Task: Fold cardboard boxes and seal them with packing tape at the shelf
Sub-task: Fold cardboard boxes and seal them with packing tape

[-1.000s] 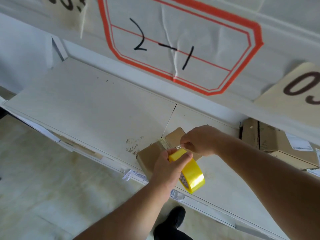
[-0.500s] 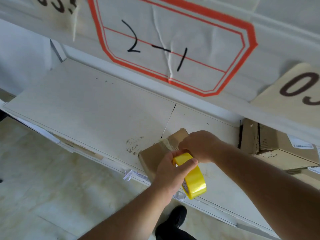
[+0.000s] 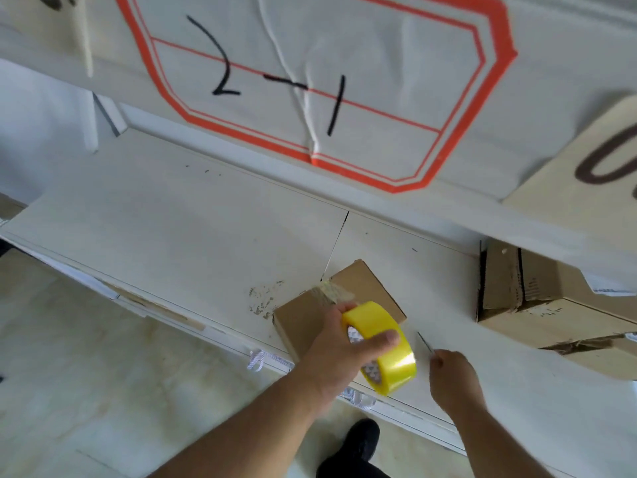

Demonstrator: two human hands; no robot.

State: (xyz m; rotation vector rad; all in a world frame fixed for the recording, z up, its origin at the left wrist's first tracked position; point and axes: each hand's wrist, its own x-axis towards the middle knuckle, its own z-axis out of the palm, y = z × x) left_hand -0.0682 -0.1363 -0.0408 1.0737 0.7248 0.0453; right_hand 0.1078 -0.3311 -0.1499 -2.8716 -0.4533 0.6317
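Observation:
A small brown cardboard box (image 3: pixel 358 284) stands on the white shelf (image 3: pixel 172 236) near its front edge, with a strip of clear tape across its top seam. My left hand (image 3: pixel 339 353) grips a yellow roll of packing tape (image 3: pixel 386 353) just in front of the box, thumb over the roll's rim. To the right of the roll, my right hand (image 3: pixel 453 381) pinches a thin dark blade (image 3: pixel 424 343) whose tip points up and left. That hand is off the box and low over the shelf.
Larger cardboard boxes (image 3: pixel 551 305) lie at the shelf's right end. Above hangs a white sheet with an orange frame (image 3: pixel 310 81) marked 2-1. Pale floor (image 3: pixel 86 374) lies below left, and a dark shoe (image 3: pixel 358 443) shows under the shelf edge.
My right hand has pulled away from the box top, down and to the right, with the blade. The tape roll has shifted slightly right in my left hand.

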